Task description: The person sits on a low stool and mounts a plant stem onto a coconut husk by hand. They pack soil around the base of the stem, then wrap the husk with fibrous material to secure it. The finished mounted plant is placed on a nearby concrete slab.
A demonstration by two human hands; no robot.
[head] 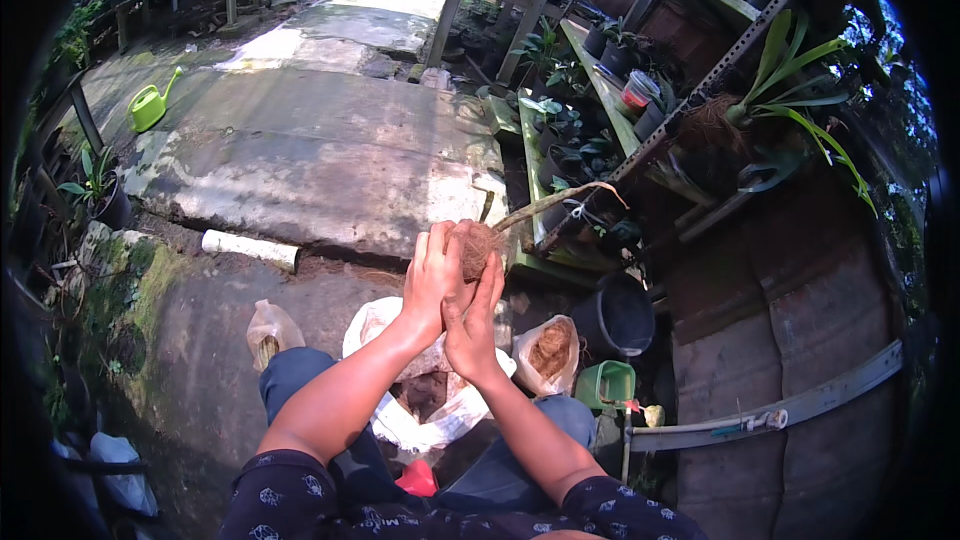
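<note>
A ball of brown coconut fibre (pixel 474 253) is pressed between my two hands, with a long dry stem (pixel 551 204) sticking out of it towards the upper right. My left hand (pixel 435 270) covers its left side, fingers pointing up. My right hand (pixel 476 319) cups it from below and the right. Under my forearms, a white sack (pixel 409 427) with dark soil-like material stands open between my knees. Right of the sack is a plastic bag (pixel 574 367) holding brown fibre. A smaller translucent bag (pixel 276 321) stands left of my knee.
A black bucket (pixel 626 315) and a green plastic container (pixel 606 384) are at the right, by a pipe with a tap (pixel 750 421). A white pipe piece (pixel 251 249) lies on the slabs; a green watering can (pixel 150 106) stands farther left. Plant shelves (pixel 600 82) line the right side.
</note>
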